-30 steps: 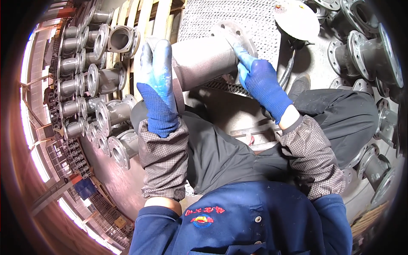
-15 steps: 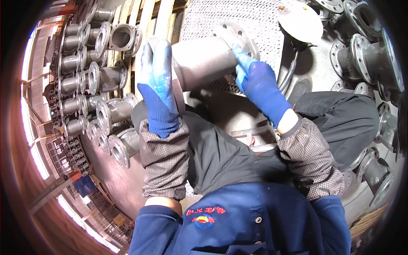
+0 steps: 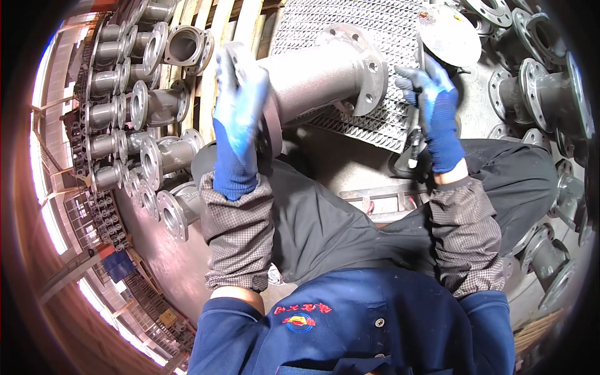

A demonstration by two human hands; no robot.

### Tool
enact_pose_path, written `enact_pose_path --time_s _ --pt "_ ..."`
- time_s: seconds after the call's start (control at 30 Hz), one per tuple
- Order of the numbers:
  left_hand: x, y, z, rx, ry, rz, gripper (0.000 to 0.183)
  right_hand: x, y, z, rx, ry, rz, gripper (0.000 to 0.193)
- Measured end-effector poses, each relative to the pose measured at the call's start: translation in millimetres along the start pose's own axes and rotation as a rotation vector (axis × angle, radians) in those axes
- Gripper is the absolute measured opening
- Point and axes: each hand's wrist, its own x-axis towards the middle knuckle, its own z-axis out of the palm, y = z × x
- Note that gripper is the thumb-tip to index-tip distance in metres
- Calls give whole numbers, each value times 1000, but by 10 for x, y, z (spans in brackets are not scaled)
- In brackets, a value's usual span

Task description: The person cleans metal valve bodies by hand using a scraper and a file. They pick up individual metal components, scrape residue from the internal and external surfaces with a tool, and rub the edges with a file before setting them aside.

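A grey flanged pipe fitting [image 3: 312,78] lies across in front of me, its right flange [image 3: 374,69] on a metal grating [image 3: 390,122]. My left hand [image 3: 242,106], in a blue coated glove, grips the fitting's left flange from the outer side, fingers pointing away from me; it is slightly blurred. My right hand [image 3: 434,94], gloved alike, is apart from the fitting, just right of the grating. Its fingers are closed around a slim dark tool [image 3: 414,147] with a white-marked lower end; its exact kind is unclear.
Several grey flanged fittings [image 3: 159,106] stand in rows at left, some on a wooden pallet [image 3: 209,81]. More fittings [image 3: 544,87] crowd the right side. A white round disc [image 3: 449,35] stands beyond my right hand. A metal frame [image 3: 381,203] lies between my legs.
My right hand has left the fitting's right flange, moved right and now holds the slim dark tool. My left hand stays at the left flange. The fitting has turned slightly.
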Motion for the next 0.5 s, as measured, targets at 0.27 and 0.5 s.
enact_pose_path --time_s 0.27,0.5 --pt "-211 347 156 -162 -106 -249 91 -72 862 23 148 -21 395 28" --pt "60 -304 -41 317 65 504 48 -257 510 -7 178 -52 306 34"
